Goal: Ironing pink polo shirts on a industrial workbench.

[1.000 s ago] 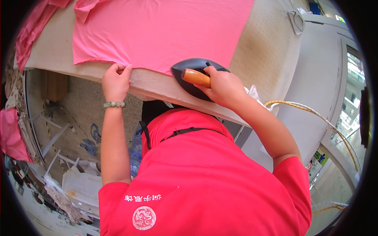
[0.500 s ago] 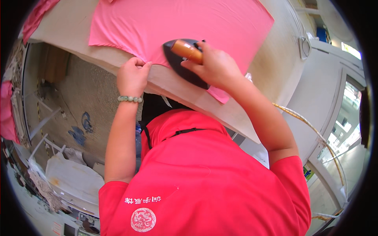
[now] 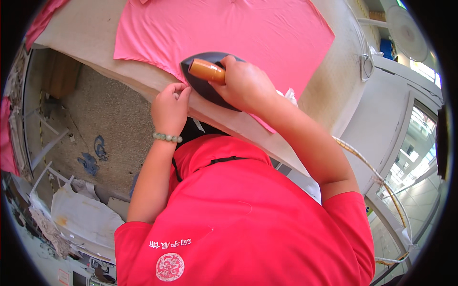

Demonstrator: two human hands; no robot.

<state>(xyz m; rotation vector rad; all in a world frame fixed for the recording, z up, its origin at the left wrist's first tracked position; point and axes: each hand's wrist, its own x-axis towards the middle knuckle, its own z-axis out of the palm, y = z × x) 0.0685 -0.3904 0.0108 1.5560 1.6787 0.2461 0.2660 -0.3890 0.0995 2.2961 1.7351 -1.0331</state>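
Note:
A pink garment lies spread over the pale padded ironing table, with small wrinkles across it. My right hand grips the orange-brown handle of a dark iron, whose pointed end faces left. The iron rests on the garment's near edge, by the table's front edge. Just left of the iron's tip, my left hand is closed in a pinch on the garment's edge, wearing a green bead bracelet at the wrist. The cloth under the iron is hidden.
A hose or cable wrapped in white and tan hangs at the right, beside a grey-white cabinet. Below left is a speckled floor with blue scraps. A white-covered board stands at the lower left.
The iron has slid left along the near edge in my right hand, toward my left hand. My left hand has shifted slightly right and nearer, still pinching the edge.

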